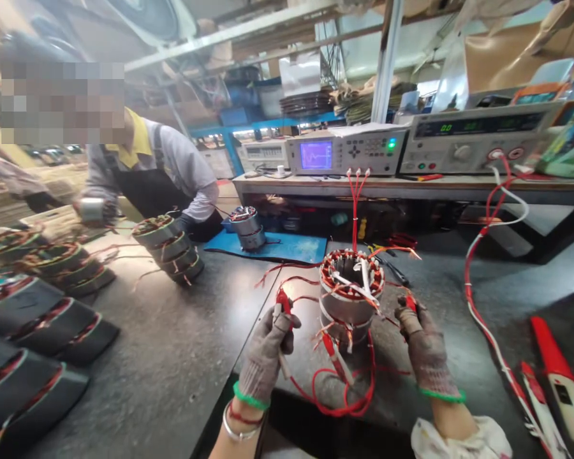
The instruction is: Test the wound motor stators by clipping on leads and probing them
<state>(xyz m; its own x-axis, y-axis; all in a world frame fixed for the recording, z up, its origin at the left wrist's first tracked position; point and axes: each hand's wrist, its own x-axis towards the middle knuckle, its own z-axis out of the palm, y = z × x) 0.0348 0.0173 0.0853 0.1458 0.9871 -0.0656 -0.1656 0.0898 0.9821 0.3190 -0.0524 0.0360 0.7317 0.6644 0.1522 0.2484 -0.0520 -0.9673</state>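
Two stacked motor stators [347,306] with copper windings stand upright on the dark bench in front of me. To their left, my gloved left hand [270,331] is closed on a red alligator clip [283,301], at the end of a red winding lead. My gloved right hand [423,347], on the other side, is closed round another red clip [411,302] near a lead. A third clip [333,357], red and white, hangs at the lower stator's front leads. Red test cable [349,408] loops on the bench between my hands.
Several stator stacks [43,312] fill the left side. Another stack [246,229] stands on a blue mat [296,247]. Test instruments [349,150] line the shelf behind. Red and white probes [559,376] lie at right. A co-worker [148,166] leans over the bench at far left.
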